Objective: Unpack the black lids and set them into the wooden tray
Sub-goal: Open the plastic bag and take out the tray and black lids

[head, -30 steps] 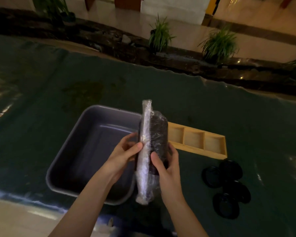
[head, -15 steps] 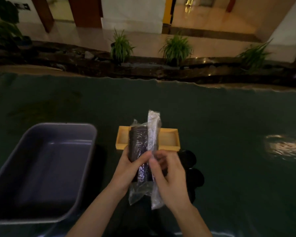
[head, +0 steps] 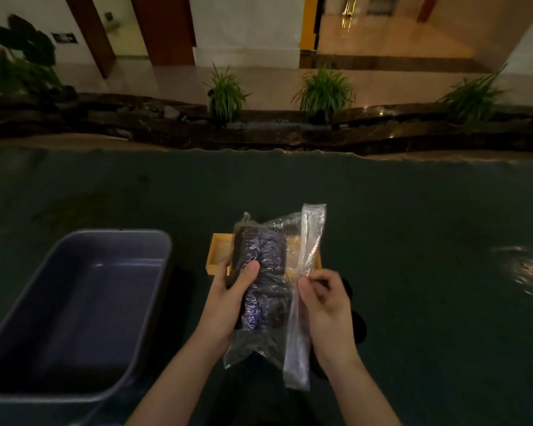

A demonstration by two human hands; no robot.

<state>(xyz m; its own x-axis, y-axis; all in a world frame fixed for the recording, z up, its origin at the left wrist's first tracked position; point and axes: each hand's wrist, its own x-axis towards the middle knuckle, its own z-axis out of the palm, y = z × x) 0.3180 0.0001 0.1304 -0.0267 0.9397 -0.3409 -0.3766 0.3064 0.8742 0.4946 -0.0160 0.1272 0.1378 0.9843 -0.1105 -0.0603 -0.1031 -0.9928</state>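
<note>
- Head view: at frame centre, the left hand [head: 233, 298] wraps its fingers around a dark stack of black lids [head: 263, 272] sealed in crinkled clear plastic wrap [head: 253, 342].
- The right hand [head: 326, 305] pinches the wrap's long clear flap [head: 308, 256] between thumb and fingertips.
- The light wooden compartment tray [head: 217, 256] lies just behind the stack on the dark green table [head: 413, 241].
- A grey rectangular plastic tub [head: 74, 302] sits at lower left.
</note>
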